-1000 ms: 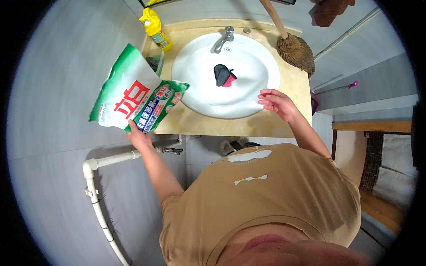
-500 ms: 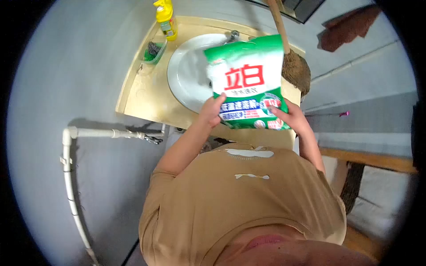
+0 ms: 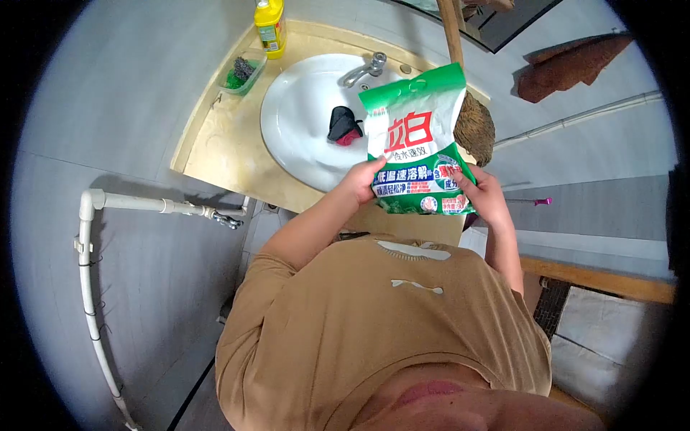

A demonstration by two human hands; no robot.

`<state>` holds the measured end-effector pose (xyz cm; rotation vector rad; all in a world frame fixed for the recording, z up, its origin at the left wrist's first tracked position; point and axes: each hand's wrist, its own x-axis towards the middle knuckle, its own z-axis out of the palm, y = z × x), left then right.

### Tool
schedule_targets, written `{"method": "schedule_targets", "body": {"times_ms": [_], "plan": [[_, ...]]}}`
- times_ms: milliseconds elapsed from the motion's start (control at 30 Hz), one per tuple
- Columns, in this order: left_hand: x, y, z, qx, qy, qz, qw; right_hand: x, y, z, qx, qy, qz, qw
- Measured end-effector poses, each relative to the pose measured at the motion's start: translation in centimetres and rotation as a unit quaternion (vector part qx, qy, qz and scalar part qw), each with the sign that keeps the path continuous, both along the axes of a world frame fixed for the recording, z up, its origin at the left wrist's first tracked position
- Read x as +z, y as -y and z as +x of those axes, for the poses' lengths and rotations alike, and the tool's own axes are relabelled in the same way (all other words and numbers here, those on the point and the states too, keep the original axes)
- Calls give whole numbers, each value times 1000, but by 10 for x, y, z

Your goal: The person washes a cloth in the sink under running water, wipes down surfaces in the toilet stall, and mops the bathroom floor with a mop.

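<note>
Your left forearm reaches forward and inward from a bent elbow, bringing your left hand (image 3: 365, 181) to the lower left edge of the detergent bag (image 3: 417, 147). Your right forearm runs more directly forward, with the right hand (image 3: 486, 197) turned inward at the bag's lower right edge. Both hands are partly closed, pinching the bag between them: the left thumb lies by the front edge, and the right thumb presses across the printed face. The fingers behind the bag are hidden, so their spread cannot be told.

The bag leans slightly, its green top away from you, over the right side of the washbasin (image 3: 302, 136) and the bench (image 3: 237, 154). A black and red cloth item (image 3: 345, 126) lies in the basin, just left of the bag, below the faucet (image 3: 365, 70). A yellow bottle (image 3: 270, 32) and a plastic tub (image 3: 251, 80) stand at the far left; a bristle head (image 3: 475, 129) is just beyond the bag's right edge.
</note>
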<state>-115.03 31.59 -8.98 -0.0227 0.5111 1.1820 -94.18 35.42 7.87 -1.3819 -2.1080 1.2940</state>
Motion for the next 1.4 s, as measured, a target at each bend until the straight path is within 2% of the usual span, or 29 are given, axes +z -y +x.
{"method": "schedule_targets", "body": {"times_ms": [67, 133, 233, 300, 333, 400, 467, 600, 633, 733, 833, 900, 1033, 1067, 1200, 1300, 1400], "plan": [[-3, -2, -7, 7, 0, 71, 997, 1, 7, 1, -18, 1, -16, 1000], [-7, -3, -2, -16, 34, 30, 999, 5, 3, -3, -20, 28, -15, 999], [-2, -2, -2, -8, -16, -11, 1000, -6, 0, 0, -9, -6, 0, 1000], [-18, -10, -10, -3, -9, 81, 997, -13, 8, 3, -20, -63, 6, 998], [-12, -9, -13, -4, -13, 122, 992, -13, 12, 3, -17, -36, 7, 999], [-6, -7, -10, -25, -32, 37, 998, -4, 9, 0, -5, 19, 8, 1000], [-17, -9, -4, -27, -21, 4, 999, -11, 2, -1, -2, -1, 4, 1000], [-5, -7, -12, -2, -25, 67, 997, -16, 8, 5, -5, -28, -4, 1000], [9, -5, -15, -20, -45, 31, 998, -13, 10, 4, -10, -22, -20, 1000], [-6, -7, -5, -30, -11, -9, 999, -4, 4, -3, -11, 2, -36, 999], [4, -9, -12, 4, -45, 33, 998, -14, 9, 4, -15, -37, -8, 999], [-1, -12, -18, -19, -51, 61, 997, -11, 14, 4, -21, -20, -13, 1000], [-1, -9, -6, -9, -55, -5, 998, -19, 3, 8, -11, 1, 10, 1000], [-15, -12, -7, 5, -28, 47, 998, -22, 3, 9, -15, -2, 17, 1000], [3, -14, -20, -19, -67, 76, 995, -22, 10, 12, -22, -49, -39, 998], [-7, -13, -13, -31, -84, 23, 996, -27, 4, 13, -13, -39, -37, 998], [2, -11, -16, -11, -85, 38, 996, -26, 6, 13, -8, -35, -10, 999]]}}
